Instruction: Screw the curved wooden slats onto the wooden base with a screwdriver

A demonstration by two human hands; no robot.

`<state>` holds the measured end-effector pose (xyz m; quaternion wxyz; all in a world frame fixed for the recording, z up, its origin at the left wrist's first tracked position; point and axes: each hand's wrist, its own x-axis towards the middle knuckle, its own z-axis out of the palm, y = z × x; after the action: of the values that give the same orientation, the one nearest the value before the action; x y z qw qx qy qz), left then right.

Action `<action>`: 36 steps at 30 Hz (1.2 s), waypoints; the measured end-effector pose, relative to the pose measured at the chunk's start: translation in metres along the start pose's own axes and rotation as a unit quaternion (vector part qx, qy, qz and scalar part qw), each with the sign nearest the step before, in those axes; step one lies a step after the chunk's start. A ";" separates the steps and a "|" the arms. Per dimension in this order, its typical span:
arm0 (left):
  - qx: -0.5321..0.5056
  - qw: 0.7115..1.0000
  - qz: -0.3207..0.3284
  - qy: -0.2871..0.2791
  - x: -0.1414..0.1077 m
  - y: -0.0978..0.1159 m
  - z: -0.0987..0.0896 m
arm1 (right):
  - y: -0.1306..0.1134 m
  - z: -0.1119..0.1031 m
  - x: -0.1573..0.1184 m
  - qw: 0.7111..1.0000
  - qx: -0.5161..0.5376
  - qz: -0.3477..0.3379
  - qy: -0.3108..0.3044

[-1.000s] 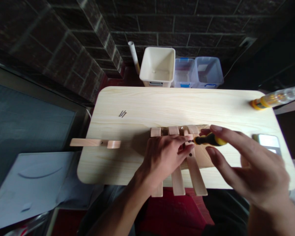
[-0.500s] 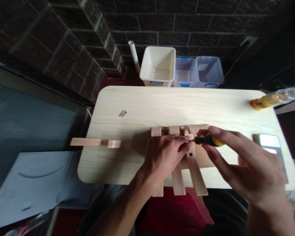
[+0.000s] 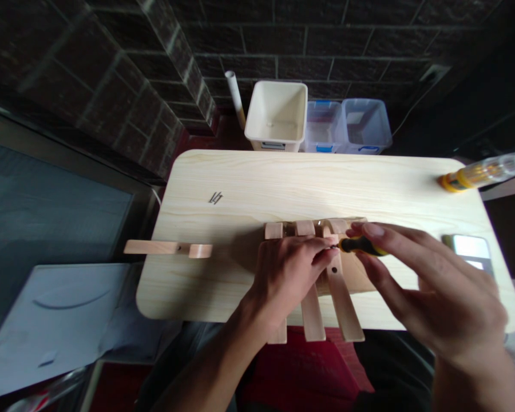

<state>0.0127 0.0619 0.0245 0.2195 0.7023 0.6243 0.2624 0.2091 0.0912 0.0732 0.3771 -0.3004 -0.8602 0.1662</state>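
At the middle of the table (image 3: 257,183), the left hand (image 3: 285,277) presses the wooden slats (image 3: 344,303), fingers closed; any pinched item is hidden. Beside it, the right hand (image 3: 438,289) narrowly grips a yellow-handled screwdriver (image 3: 363,245) by its fingertips.

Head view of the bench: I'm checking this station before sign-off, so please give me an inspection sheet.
Surface: pale wood-grain tabletop, rounded corners.
Job's things: right hand grips a yellow-and-black screwdriver, tip at a wooden slat; left hand presses on the slats.
Clutter: small screws; loose wooden piece overhanging the left edge; yellow-capped clear tube; reflective flat device.
Grippers: nothing seen; bare hands only.
Cables: thin white cable by the left edge.
Surroundings: brick wall, cream bin, clear plastic tub.
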 end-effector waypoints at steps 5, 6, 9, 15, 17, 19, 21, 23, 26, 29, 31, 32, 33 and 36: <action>0.002 1.000 -0.001 -0.004 -0.001 -0.001 0.002 | 0.002 -0.001 -0.003 1.000 -0.029 -0.006 0.002; 0.002 1.000 0.000 -0.003 -0.001 -0.001 0.002 | 0.002 -0.001 -0.003 1.000 -0.029 -0.006 0.003; 0.001 1.000 0.004 0.001 -0.001 -0.002 0.002 | 0.003 0.000 -0.003 0.999 -0.033 -0.001 -0.001; 0.002 1.000 0.001 0.002 0.000 0.000 0.000 | 0.002 0.002 -0.004 1.000 -0.020 0.005 0.008; 0.003 1.000 0.001 0.002 0.000 0.000 0.000 | 0.002 0.003 -0.004 1.000 -0.016 0.009 0.008; 0.005 1.000 0.003 0.000 0.000 0.000 0.000 | 0.003 0.004 -0.003 1.000 -0.017 0.009 0.014; 0.009 1.000 0.003 -0.002 -0.001 0.000 0.001 | 0.005 0.005 -0.002 1.000 -0.014 0.007 0.020; 0.014 1.000 0.002 -0.003 -0.001 0.000 0.001 | 0.007 0.006 -0.001 1.000 -0.012 0.002 0.026; 0.015 1.000 0.002 -0.006 -0.001 0.000 0.000 | 0.008 0.006 -0.001 0.999 -0.009 -0.003 0.031; 0.015 1.000 0.004 -0.015 0.000 0.000 -0.001 | 0.006 0.006 -0.001 1.000 -0.008 -0.003 0.028; 0.014 1.000 0.005 -0.014 0.000 0.000 -0.001 | 0.003 0.005 -0.001 1.000 -0.001 -0.003 0.017; 0.014 1.000 0.006 -0.013 0.000 0.000 -0.001 | 0.001 0.004 -0.001 1.000 0.003 -0.002 0.009; 0.015 1.000 0.007 -0.011 0.000 0.000 0.000 | -0.001 0.003 0.000 1.000 0.007 0.000 0.002; 0.019 1.000 0.012 -0.004 0.000 0.001 0.000 | -0.004 0.000 0.001 1.000 0.000 0.004 -0.021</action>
<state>0.0132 0.0617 0.0251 0.2056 0.7144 0.6201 0.2507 0.2073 0.0884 0.0756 0.3583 -0.2998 -0.8669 0.1740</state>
